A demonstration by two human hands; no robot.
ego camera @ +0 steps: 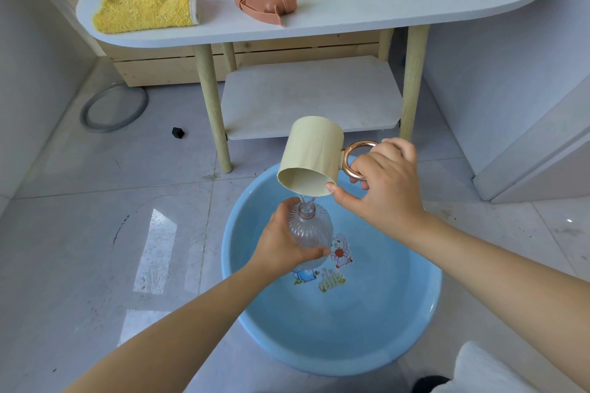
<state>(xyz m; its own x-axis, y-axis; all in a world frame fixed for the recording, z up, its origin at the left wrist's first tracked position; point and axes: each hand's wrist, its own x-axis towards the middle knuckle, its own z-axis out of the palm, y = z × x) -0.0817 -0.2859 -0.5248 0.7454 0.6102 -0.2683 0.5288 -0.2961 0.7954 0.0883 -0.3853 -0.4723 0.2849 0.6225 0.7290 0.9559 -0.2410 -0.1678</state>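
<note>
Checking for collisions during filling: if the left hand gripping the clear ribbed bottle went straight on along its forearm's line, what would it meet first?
Probably the right hand, holding the tilted cream mug just beyond the clear ribbed plastic bottle; depth is unclear, so the left hand might pass beneath.

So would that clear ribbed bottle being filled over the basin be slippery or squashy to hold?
Probably slippery: water from the cream mug splashes at the neck of the clear ribbed bottle. Its see-through plastic likely dents when squeezed, though the ribs should help the left hand grip. It should get heavier as it fills.
</note>
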